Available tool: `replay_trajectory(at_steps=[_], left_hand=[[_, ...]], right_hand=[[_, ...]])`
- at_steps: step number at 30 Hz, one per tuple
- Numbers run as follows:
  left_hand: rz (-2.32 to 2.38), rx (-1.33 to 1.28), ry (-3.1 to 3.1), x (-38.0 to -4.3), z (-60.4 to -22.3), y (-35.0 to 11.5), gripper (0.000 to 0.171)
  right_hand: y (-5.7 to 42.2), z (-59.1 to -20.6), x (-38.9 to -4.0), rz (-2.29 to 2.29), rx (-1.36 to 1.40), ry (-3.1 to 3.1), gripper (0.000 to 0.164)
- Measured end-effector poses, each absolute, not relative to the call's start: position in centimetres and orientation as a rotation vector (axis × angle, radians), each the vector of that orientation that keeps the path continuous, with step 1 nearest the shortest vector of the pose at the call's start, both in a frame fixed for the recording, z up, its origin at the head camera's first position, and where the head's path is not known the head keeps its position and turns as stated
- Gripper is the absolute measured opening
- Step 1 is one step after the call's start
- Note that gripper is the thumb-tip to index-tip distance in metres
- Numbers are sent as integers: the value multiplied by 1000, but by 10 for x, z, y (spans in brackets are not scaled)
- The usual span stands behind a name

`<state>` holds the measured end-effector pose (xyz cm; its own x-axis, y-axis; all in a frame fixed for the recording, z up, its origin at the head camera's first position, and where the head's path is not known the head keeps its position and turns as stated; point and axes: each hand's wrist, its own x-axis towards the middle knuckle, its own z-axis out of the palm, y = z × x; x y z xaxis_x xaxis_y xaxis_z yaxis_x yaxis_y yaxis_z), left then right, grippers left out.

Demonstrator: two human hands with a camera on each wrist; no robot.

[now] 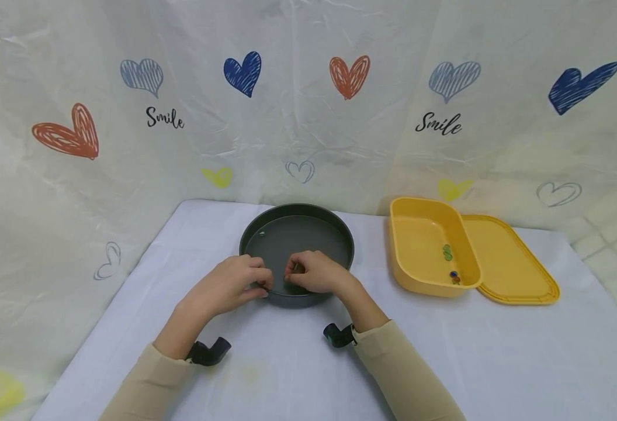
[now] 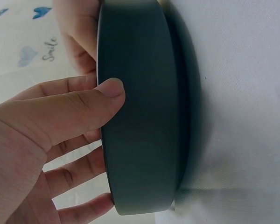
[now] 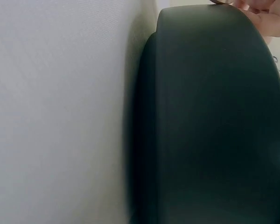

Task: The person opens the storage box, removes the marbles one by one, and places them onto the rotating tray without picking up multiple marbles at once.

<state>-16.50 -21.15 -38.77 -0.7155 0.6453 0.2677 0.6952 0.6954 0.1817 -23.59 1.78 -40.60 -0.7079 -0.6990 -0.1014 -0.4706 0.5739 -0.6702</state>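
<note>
A round dark grey pan [image 1: 298, 301] stands on the white-covered table. My left hand [image 1: 240, 283] grips its near left rim, the thumb [image 2: 113, 88] against the outer wall and the fingers over the edge. Inside the pan, near the front, my right hand [image 1: 316, 272] is lowered with its fingers curled down. Whether it pinches anything is hidden. One small greenish glass piece [image 1: 262, 234] lies inside the pan at the far left. In the right wrist view the pan's wall [image 3: 214, 116] covers most of the right hand.
To the right stands a yellow plastic box [image 1: 419, 286]. Green glass pieces [image 1: 447, 252] and a few blue and orange ones [image 1: 454, 277] lie inside it. Its yellow lid [image 1: 519, 263] lies flat beside it, partly under the box. A sheet printed with hearts hangs behind the table.
</note>
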Motion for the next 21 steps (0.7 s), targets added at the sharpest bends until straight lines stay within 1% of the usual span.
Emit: replay_trajectory(at_steps=[7,11,14,18,21], left_hand=[[-406,-1089,-2732,-165,-386,-211,18],[-410,-1094,-2737,-165,-385,-210,17],[-424,-1088,-2739,-165,-385,-210,16],[-452,-1081,-2738,-165,-386,-209,17],[-460,-1077,-2744,-165,-386,-211,16]], right_hand=[[17,-405,-234,-858,-961,2474,4],[19,-404,-234,-916,-953,2476,4],[22,-401,-237,-1089,-937,2398,11],[36,-393,-243,-1461,-878,2167,22],[54,-383,-248,-1686,-806,2056,23]])
